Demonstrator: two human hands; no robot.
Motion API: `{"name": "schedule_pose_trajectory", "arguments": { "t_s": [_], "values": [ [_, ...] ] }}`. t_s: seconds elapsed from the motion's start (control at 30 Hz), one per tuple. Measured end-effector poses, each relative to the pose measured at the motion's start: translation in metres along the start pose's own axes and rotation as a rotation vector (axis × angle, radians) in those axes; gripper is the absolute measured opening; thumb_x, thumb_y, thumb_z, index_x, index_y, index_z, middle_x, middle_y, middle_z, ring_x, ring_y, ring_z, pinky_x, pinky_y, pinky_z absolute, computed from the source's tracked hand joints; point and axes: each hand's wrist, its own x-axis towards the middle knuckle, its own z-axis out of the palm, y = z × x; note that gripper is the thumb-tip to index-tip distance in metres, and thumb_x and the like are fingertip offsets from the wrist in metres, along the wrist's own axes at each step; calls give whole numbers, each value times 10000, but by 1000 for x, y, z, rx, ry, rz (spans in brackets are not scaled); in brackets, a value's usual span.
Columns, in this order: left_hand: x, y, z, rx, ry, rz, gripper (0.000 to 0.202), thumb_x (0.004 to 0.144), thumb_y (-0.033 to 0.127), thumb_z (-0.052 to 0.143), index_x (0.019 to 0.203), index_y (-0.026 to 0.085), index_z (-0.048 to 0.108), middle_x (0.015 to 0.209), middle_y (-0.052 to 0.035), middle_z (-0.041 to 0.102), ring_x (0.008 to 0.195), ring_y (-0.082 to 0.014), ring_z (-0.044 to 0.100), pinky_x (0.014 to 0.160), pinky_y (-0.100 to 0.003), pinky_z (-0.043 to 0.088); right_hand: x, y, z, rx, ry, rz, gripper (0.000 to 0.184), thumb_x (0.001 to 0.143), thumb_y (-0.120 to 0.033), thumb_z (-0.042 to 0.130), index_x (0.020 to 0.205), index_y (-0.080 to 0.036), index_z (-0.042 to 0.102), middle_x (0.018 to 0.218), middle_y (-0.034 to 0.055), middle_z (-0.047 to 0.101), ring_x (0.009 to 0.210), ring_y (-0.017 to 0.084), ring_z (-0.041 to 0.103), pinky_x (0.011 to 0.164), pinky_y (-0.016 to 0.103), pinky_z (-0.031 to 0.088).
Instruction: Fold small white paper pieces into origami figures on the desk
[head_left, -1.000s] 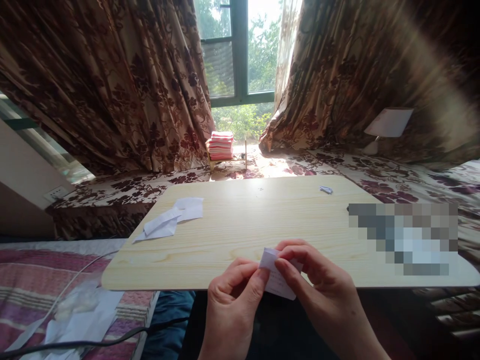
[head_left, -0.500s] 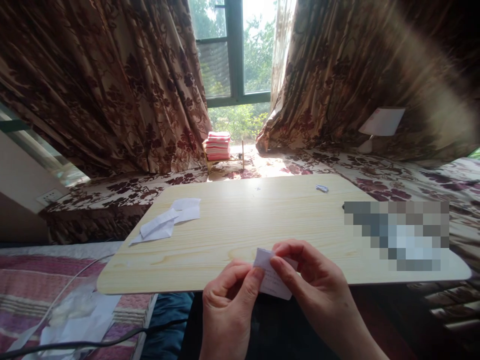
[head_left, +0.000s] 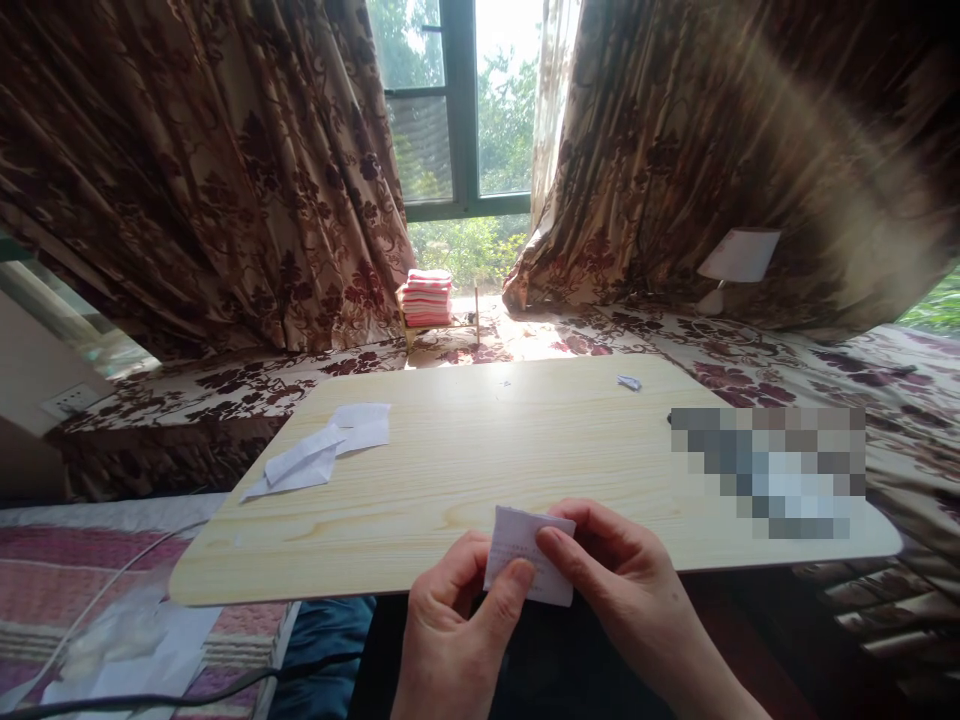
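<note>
A small folded sheet of white paper (head_left: 553, 588) with faint printed lines is held up at the near edge of the wooden-topped table (head_left: 450, 470). My left hand (head_left: 465, 610) pinches its left side, thumb on the front face. At its upper right, my right hand (head_left: 622, 575) grips it with the thumb pressed on the front and the fingers behind. The backs of the fingers hide part of the paper's edges. Toward the table's left lie loose white paper pieces (head_left: 300, 462), one overlapping another.
A small crumpled paper scrap (head_left: 629, 383) lies near the far right edge. A pixelated object (head_left: 772, 480) covers the right side. Beyond the table stand a rack with folded pink cloths (head_left: 427, 298) and a lamp (head_left: 740, 255). A black cable (head_left: 225, 684) crosses the lower left.
The paper has been turned flatter toward me, showing more of its printed face. My left thumb now lies across its lower part. The whole view has shifted slightly.
</note>
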Motion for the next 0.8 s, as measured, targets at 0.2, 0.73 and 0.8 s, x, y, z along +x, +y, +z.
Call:
{"name": "schedule_pose_trajectory", "arguments": {
  "t_s": [0.2,0.73,0.8],
  "values": [
    [-1,0,-1,81,-13,6,197,752,347,677,754,160,739,737,-18,654,676,-140,534,628,-206,421,2,2,-6,-66,-62,-54,213,797,-382,670,749,-177,635,665,-14,579,617,107,514,551,192,421],
    [0,0,-2,128,-35,29,237,771,325,638,615,147,647,637,7,526,629,-116,447,605,-200,376,3,3,-6,-4,-57,-58,205,803,-364,671,722,-180,631,648,-28,560,601,90,495,530,171,404],
    [1,-1,-3,126,-11,21,272,774,335,637,582,145,612,626,10,513,624,-113,441,595,-199,367,3,3,-6,-15,-96,-47,191,810,-367,662,754,-186,642,677,-21,586,628,98,521,555,176,422]
  ]
}}
